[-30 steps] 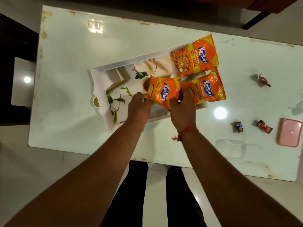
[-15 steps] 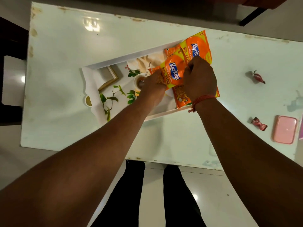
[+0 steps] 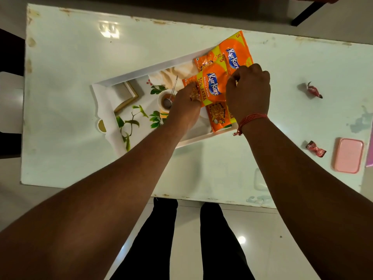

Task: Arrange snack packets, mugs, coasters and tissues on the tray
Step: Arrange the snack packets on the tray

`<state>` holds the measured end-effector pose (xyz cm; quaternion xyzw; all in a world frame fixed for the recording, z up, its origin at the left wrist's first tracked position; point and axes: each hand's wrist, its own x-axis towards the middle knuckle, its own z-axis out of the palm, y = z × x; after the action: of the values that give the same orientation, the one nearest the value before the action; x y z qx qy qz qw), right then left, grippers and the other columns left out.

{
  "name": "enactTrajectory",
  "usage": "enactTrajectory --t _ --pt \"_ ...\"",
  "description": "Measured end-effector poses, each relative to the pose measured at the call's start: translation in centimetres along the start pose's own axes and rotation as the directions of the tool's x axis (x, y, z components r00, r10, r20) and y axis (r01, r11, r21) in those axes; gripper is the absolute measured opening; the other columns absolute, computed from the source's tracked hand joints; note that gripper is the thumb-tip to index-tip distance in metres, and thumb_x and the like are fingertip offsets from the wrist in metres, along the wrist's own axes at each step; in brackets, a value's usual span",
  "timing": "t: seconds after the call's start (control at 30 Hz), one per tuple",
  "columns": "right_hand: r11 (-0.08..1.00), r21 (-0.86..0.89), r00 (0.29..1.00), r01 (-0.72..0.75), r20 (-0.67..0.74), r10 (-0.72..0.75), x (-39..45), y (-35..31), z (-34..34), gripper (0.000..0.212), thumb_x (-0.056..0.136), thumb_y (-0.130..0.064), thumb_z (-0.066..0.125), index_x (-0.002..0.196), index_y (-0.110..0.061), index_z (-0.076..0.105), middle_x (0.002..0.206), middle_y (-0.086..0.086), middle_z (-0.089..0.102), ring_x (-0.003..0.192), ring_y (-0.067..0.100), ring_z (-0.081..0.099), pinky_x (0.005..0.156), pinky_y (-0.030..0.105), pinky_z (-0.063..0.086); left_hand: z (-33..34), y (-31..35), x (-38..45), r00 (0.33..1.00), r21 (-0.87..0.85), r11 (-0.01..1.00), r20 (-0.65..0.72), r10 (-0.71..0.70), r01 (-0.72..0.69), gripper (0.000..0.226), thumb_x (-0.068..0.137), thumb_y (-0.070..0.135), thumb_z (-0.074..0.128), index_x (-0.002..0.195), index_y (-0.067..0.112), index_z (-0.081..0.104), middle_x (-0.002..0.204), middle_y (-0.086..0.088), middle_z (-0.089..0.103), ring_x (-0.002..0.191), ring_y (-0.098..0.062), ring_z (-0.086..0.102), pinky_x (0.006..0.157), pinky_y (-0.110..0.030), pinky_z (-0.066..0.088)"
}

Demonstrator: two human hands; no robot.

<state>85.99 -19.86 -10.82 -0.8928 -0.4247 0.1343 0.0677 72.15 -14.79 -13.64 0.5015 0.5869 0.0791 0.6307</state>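
Both hands gripped one orange snack packet (image 3: 212, 85), left hand (image 3: 184, 106) pinching its edge, right hand (image 3: 248, 93) curled on it, over the tray (image 3: 141, 72).

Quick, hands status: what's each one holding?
Left hand: pinching the top snack packet.
Right hand: gripping the same packet's other edge.

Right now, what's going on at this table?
A person is laying orange snack packets on the right end of a white tray. Both hands hold the top packet: the left hand at its left edge, the right hand at its right. Another packet juts past the tray's far rim, and a third lies under the top one. Two wrapped candies and a pink lid sit on the table.
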Motion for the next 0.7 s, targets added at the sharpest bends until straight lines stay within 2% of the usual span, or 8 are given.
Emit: enactTrajectory --t 0.13,0.23,0.3,0.37,0.47,0.6,0.7 --pt "0.998 0.056 0.998 0.006 -0.057 -0.003 -0.5 0.0 -0.1 0.033 0.099 -0.038 0.048 0.122 -0.017 0.059 0.127 0.008 0.057 0.115 0.026 0.051 0.096 0.039 0.047 -0.4 -0.1 -0.6 0.999 -0.004 0.999 0.005 0.052 -0.051 0.045 0.086 0.008 0.054 0.131 0.017 0.056 0.126 -0.011 0.065 0.119 -0.029 0.059 0.102 -0.051 0.047" --pt "0.997 0.067 0.991 0.042 -0.132 -0.033 -1.7 -0.8 -0.3 0.033 0.097 -0.036 0.050 0.122 -0.018 0.059 0.128 0.008 0.056 0.115 0.026 0.050 0.094 0.040 0.045 -0.8 -0.4 -1.2 0.991 0.042 0.990 -0.008 0.134 -0.133 0.045 0.077 0.013 0.052 0.122 0.016 0.061 0.114 -0.015 0.069 0.108 -0.035 0.064 0.093 -0.048 0.053" --pt "0.993 0.050 0.983 0.108 -0.155 -0.099 -2.8 -1.8 -0.4 0.033 0.095 -0.035 0.051 0.122 -0.017 0.059 0.127 0.010 0.056 0.115 0.029 0.051 0.094 0.042 0.044 -1.3 -0.7 -1.5 0.985 0.048 0.984 -0.017 0.174 -0.173 0.037 0.080 0.013 0.050 0.113 0.024 0.062 0.110 -0.007 0.070 0.108 -0.032 0.065 0.095 -0.043 0.053" --pt "0.982 0.030 0.975 0.189 -0.122 -0.184 -4.0 -3.0 -0.2 0.035 0.096 -0.033 0.050 0.124 -0.015 0.058 0.127 0.012 0.057 0.115 0.032 0.051 0.095 0.045 0.044 -2.1 -1.5 -1.6 0.974 0.151 0.966 -0.046 0.221 -0.211 0.037 0.089 0.012 0.051 0.123 0.023 0.061 0.117 0.001 0.065 0.116 -0.028 0.061 0.098 -0.033 0.048" --pt "0.955 0.004 0.955 0.296 -0.009 -0.296 -5.4 -4.9 0.7 0.041 0.097 -0.031 0.046 0.133 -0.012 0.053 0.134 0.013 0.054 0.123 0.034 0.048 0.103 0.046 0.040 -4.8 -3.0 -2.0 0.927 0.439 0.858 -0.125 0.354 -0.268 0.041 0.098 0.017 0.047 0.139 0.014 0.050 0.135 -0.009 0.057 0.125 -0.025 0.053 0.103 -0.034 0.044" --pt "0.934 0.048 0.924 0.353 0.136 -0.357 -6.1 -7.6 2.1 0.055 0.100 -0.039 0.042 0.149 -0.013 0.038 0.152 0.013 0.040 0.142 0.035 0.033 0.115 0.048 0.030 -9.1 -3.8 -3.2 0.835 0.593 0.729 -0.165 0.525 -0.341 0.046 0.099 0.028 0.042 0.141 0.012 0.047 0.143 -0.011 0.052 0.134 -0.026 0.044 0.112 -0.036 0.036" --pt "0.925 0.021 0.906 0.380 0.193 -0.377 -6.2 -10.1 3.1 0.061 0.100 -0.043 0.044 0.153 -0.016 0.030 0.160 0.014 0.028 0.148 0.039 0.021 0.119 0.054 0.023 -13.1 -4.5 -3.8 0.808 0.760 0.570 -0.104 0.580 -0.312 0.055 0.102 0.041 0.034 0.149 0.013 0.037 0.153 -0.013 0.041 0.143 -0.028 0.035 0.119 -0.042 0.028"
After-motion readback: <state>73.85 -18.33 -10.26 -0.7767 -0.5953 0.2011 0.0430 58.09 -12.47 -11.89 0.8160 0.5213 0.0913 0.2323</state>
